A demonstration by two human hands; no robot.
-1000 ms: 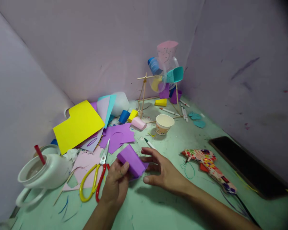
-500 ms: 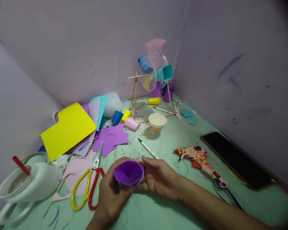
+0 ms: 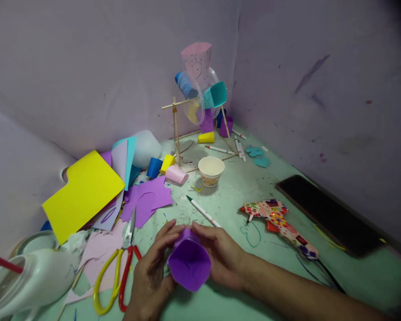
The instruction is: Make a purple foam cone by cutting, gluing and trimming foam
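Observation:
A purple paper cup (image 3: pixel 190 263) lies between my two hands, its wide mouth tilted toward me. Along its left side curl the fingers of my left hand (image 3: pixel 157 267). My right hand (image 3: pixel 222 256) cups the other side, its fingertips near the narrow far end. Just beyond my hands lies a white marker with a green tip (image 3: pixel 203 210). Scissors (image 3: pixel 115 272) with yellow and red handles rest left of my left hand. Farther off, a small patterned bowl (image 3: pixel 211 171) stands upright on the green table (image 3: pixel 250 290).
Back centre stands a stick-framed wheel (image 3: pixel 194 96) carrying coloured paper cups. A floral glue gun (image 3: pixel 277 218) and a black phone (image 3: pixel 330 214) lie at right. Left are yellow paper (image 3: pixel 83 194), purple paper (image 3: pixel 147 200) and a white pitcher (image 3: pixel 50 276) with a red straw.
The purple cup has tipped so its mouth faces me more, and it sits slightly lower and farther right. My left fingers have shifted along its side. The whole view has turned a little right.

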